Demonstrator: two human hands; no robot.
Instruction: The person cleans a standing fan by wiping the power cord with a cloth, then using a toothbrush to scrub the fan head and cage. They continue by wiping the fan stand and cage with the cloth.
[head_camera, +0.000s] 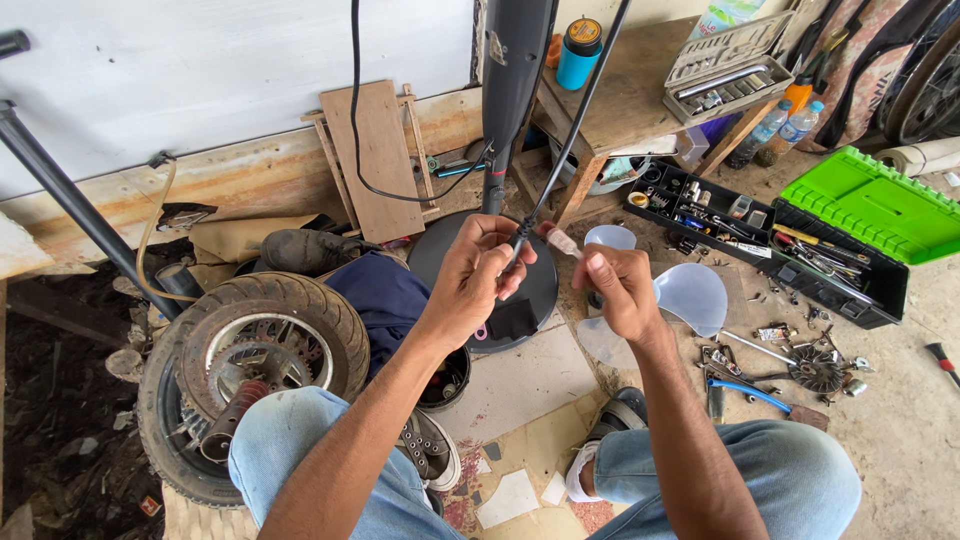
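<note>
My left hand (478, 275) pinches a thin black cable (575, 130) that runs up and to the right out of view. My right hand (617, 287) holds a small pale piece (561, 241) right at the cable's lower end, the two hands almost touching. Behind them stands a dark round fan base (540, 290) with its black upright pole (512, 80). Pale translucent fan blades (692, 294) lie just right of my right hand. My knees in light blue jeans frame the bottom of the view.
A small wheel with tyre (250, 370) lies at the left. An open green-lidded toolbox (800, 240) sits at the right, with loose tools and a small gear (815, 370) on the floor. A wooden bench (630, 100) holds a socket set (725, 65) and a blue can (579, 52).
</note>
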